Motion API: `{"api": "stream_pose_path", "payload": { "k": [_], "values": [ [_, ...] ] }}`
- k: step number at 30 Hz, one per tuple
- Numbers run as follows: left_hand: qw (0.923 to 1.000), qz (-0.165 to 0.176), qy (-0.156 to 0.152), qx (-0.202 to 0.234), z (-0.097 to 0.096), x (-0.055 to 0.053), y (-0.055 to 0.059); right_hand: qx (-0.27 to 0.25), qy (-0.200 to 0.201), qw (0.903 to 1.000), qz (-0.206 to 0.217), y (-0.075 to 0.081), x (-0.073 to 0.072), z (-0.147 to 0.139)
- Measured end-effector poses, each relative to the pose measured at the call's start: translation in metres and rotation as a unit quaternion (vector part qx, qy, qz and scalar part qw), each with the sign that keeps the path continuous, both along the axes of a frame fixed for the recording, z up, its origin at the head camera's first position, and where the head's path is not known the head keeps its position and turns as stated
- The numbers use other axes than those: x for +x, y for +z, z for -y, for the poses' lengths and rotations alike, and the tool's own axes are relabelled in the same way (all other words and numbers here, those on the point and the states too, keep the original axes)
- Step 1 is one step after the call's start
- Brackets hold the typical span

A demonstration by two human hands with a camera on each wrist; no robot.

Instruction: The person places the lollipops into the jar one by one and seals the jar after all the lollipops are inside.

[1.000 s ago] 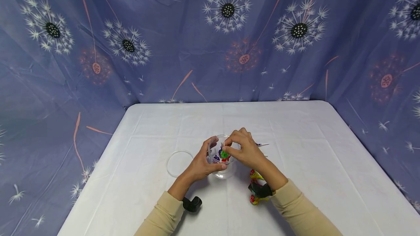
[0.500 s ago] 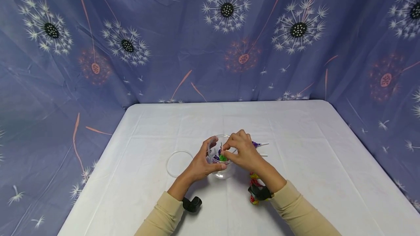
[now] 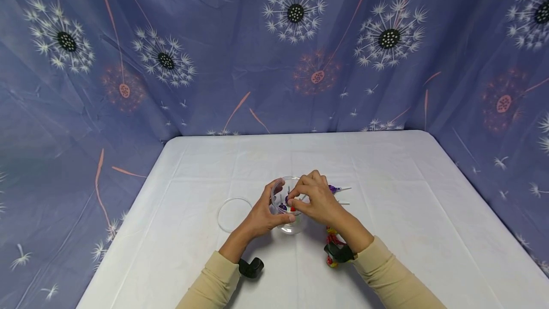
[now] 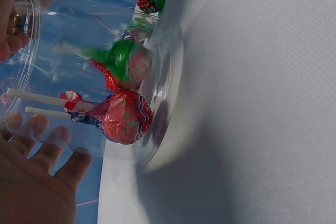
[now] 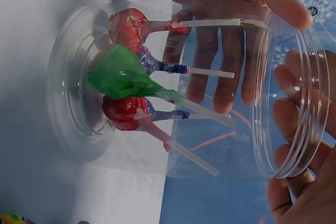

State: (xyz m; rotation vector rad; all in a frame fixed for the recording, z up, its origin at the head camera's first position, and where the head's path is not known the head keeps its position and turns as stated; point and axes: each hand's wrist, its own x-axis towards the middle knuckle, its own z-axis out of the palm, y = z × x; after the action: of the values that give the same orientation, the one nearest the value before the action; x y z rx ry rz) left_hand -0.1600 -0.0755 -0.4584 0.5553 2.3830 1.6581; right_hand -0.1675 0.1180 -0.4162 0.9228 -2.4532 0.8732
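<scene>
My left hand [image 3: 261,216] grips a clear plastic jar [image 3: 289,229] standing upright on the table, thumb on the near side and fingers round the wall. At the jar's mouth is my right hand [image 3: 315,197], fingertips bent at the rim. Inside the jar, a green-wrapped lollipop [image 5: 118,74] rests among red ones [image 5: 126,113] and purple-blue ones, heads down and sticks up. In the right wrist view its stick ends short of my right fingertips; the left wrist view blurs it.
A clear ring-shaped lid [image 3: 218,216] lies left of the jar. To the right lie a purple lollipop [image 3: 333,189], a white stick and red-yellow lollipops [image 3: 332,236], partly behind my right wrist. A patterned curtain [image 3: 240,61] hangs behind the white table [image 3: 206,156].
My right hand has dipped slightly into the jar's mouth. The green lollipop it held has sunk into the jar and left its fingers. My left hand has kept its hold.
</scene>
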Motion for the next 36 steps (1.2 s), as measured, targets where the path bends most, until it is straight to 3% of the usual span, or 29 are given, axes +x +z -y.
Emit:
{"api": "stream_pose_path", "payload": {
  "k": [11,23,30,33,36],
  "values": [
    [1.0000,0.000,0.000,0.004,0.000,0.001,0.000,-0.042,0.020,0.9984,0.033,0.008,0.002,-0.007],
    [0.9999,0.001,0.010,-0.008,0.000,0.000,0.000,-0.073,-0.017,0.9967,0.032,0.015,0.005,-0.029],
    [0.9998,0.015,-0.001,-0.010,-0.002,0.017,0.037,-0.073,-0.052,0.9944,0.056,0.010,0.020,-0.044],
    [0.9999,0.011,-0.003,-0.009,-0.002,0.016,0.036,-0.072,-0.069,0.9932,0.060,0.007,0.027,-0.052],
    [0.9999,0.010,0.000,-0.008,-0.002,0.010,0.022,-0.072,-0.082,0.9921,0.062,0.002,0.035,-0.061]
  ]
}}
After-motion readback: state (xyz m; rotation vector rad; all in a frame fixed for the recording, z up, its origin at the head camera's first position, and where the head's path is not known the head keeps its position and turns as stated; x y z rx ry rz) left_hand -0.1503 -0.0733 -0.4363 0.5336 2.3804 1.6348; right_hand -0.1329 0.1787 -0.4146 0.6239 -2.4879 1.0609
